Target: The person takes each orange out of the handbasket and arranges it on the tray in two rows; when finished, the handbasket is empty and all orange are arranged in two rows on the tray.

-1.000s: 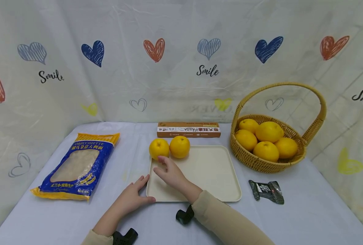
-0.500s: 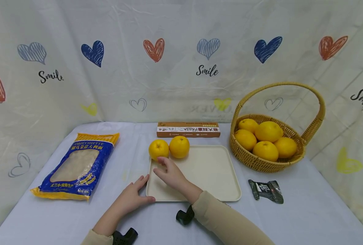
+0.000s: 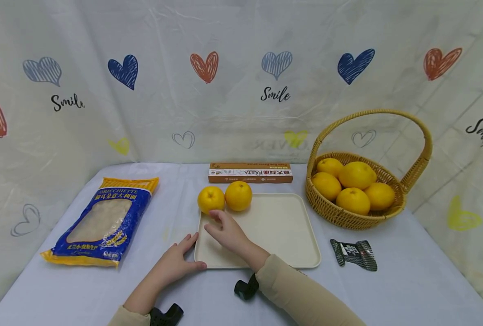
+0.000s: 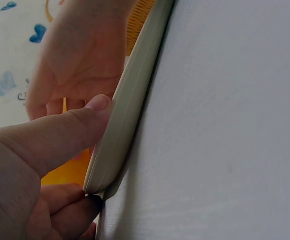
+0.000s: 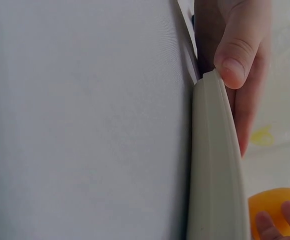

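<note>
Two oranges sit side by side at the far left of a cream tray (image 3: 284, 235): the left orange (image 3: 210, 199) at its corner, the right orange (image 3: 239, 196) beside it. My right hand (image 3: 229, 233) is over the tray, its fingertips at the near side of the left orange; the thumb stands apart from the fruit. My left hand (image 3: 176, 262) rests at the tray's near left corner, with the thumb (image 4: 80, 127) against the near rim and the outstretched fingers along the left side. In the right wrist view, fingertips (image 5: 269, 230) appear in front of the orange.
A wicker basket (image 3: 339, 219) with several oranges stands right. A brown pasta box (image 3: 250, 173) lies behind the tray. The blue and yellow orecchiette bag (image 3: 103, 219) is at left, and a dark wrapped packet (image 3: 354, 255) lies right of the tray.
</note>
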Demonstrator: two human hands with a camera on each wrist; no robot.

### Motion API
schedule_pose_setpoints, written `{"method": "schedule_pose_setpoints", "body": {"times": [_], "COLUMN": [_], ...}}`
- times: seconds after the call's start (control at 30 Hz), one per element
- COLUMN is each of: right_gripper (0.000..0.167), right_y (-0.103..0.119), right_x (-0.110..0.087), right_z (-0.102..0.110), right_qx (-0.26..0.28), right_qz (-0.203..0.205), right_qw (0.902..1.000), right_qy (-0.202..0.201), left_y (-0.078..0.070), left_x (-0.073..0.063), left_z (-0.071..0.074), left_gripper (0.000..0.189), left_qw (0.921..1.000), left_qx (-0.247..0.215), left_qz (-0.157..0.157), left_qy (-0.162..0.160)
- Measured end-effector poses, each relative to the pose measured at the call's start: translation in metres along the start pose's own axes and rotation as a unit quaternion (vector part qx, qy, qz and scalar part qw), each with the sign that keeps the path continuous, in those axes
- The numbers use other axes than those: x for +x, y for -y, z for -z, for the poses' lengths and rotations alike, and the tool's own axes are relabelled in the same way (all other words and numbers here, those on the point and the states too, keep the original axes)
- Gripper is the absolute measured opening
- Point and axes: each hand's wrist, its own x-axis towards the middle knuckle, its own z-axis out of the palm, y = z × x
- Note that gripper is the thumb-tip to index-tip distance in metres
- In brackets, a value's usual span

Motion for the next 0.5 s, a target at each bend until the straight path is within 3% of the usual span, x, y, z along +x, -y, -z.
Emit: {"method": "schedule_pose_setpoints", "body": {"times": [0.3, 0.4, 0.5], "right_gripper": [0.044, 0.045, 0.047], "right_y": [0.002, 0.011, 0.02], "right_x": [-0.005, -0.014, -0.022], "right_z": [0.004, 0.017, 0.042], "right_qx": [-0.006, -0.013, -0.03], "right_qz": [-0.004, 0.014, 0.049], "right_qw": [0.9999, 0.9997, 0.9983], "right_qy": [0.008, 0.013, -0.011], "left_y": [-0.001, -0.001, 0.0], "left_x": [0.0, 0.0, 0.0], "left_z": [0.0, 0.0, 0.0], "left_gripper": [0.092, 0.093, 0.093], "left_qw": [1.0, 1.0, 0.9999], "left_qx": [0.002, 0.002, 0.003], "left_qz": [0.003, 0.005, 0.009], "left_qy": [0.001, 0.003, 0.005]}}
